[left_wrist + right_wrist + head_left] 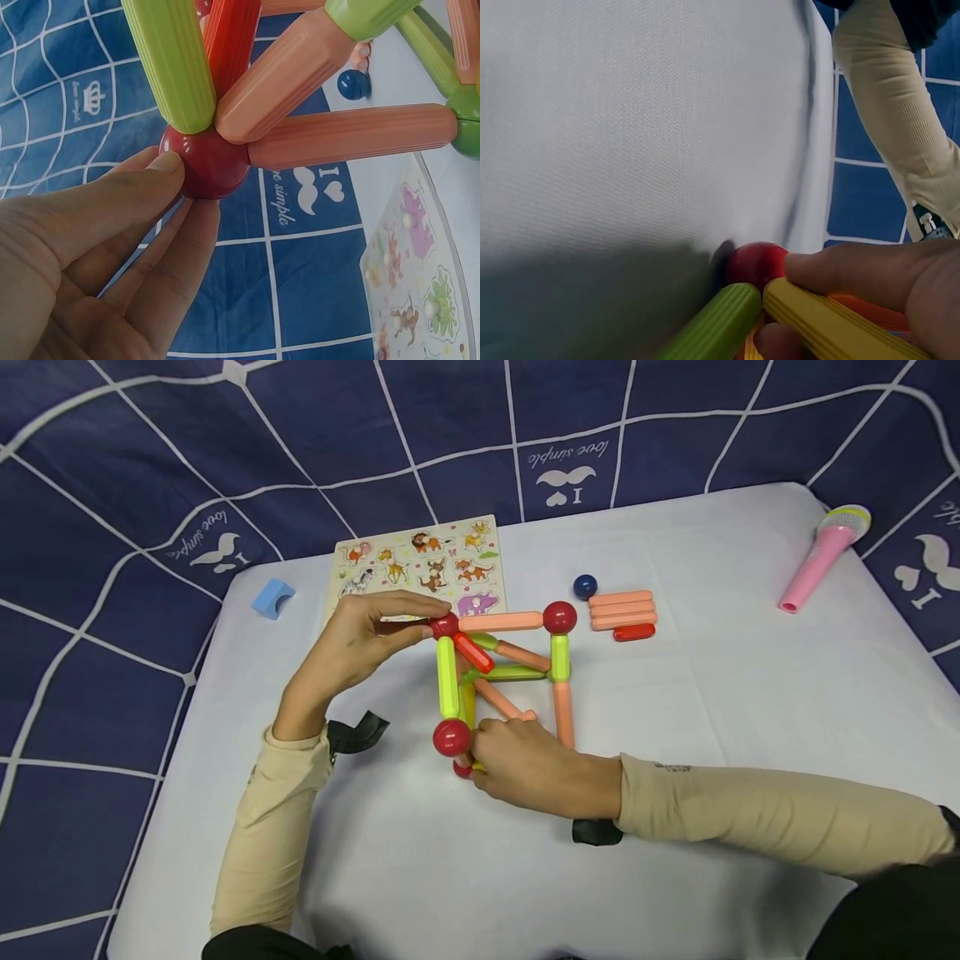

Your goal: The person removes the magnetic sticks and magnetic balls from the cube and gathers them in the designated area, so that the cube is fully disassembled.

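Magnetic rods and red balls form a cube-like frame [502,677] standing near the middle of the white counter [675,735], in front of the person. At its upper left corner the left hand [352,647] pinches a red ball [210,161] between thumb and fingertips — the left wrist view shows a green rod [169,64], a red one and two salmon ones all meeting on that ball. Down at the near left corner the right hand [532,768] rests on the counter with its fingers [855,274] curled round a yellow rod [832,326], right against the low red ball [756,264] that touches the counter; a green rod runs into the same ball. Another red ball [452,737] sits just above that hand, and a fourth one [559,617] tops the far right corner. Beyond the frame, a little to the right, lies a dark blue ball [585,586] just beside a small stack of spare salmon rods [622,609] with a red rod [633,632] against its near side. An animal peg puzzle board [420,564] lies behind the left hand, a light blue block [272,597] to its left — and a pink toy microphone [823,556] lies at the far right corner.
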Available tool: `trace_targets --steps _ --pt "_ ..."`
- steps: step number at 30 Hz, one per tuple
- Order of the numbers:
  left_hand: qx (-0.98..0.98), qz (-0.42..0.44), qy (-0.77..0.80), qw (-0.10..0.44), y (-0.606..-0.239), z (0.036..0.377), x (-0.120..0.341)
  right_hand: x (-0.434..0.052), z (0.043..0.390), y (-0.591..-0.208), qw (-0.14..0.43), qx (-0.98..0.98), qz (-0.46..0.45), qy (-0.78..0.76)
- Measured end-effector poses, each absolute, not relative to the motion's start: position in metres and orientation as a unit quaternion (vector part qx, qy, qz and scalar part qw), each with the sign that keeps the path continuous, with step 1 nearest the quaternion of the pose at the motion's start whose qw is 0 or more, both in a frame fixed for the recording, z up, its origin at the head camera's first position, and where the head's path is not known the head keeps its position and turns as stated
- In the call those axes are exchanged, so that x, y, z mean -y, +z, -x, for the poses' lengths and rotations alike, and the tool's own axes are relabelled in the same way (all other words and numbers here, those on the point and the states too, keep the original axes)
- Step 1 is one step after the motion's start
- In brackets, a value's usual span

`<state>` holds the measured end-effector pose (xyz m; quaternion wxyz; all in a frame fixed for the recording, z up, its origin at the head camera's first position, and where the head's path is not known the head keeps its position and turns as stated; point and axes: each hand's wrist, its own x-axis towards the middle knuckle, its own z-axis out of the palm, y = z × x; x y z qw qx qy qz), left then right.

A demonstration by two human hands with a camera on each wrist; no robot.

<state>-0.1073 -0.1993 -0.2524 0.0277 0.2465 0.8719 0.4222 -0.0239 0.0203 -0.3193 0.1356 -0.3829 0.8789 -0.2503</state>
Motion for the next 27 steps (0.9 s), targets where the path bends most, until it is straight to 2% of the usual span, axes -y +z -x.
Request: trace_targets --steps 13,27 --pt "-0.876 -0.240 0.417 0.031 -0.252 0.105 0.199 -0.021 0.023 -0.329 0.080 -0.879 0.404 -0.239" --pt "-0.878 -0.240 0.414 0.028 -0.252 0.106 0.198 -0.029 0.026 -0.329 0.133 -0.870 0.390 -0.272"
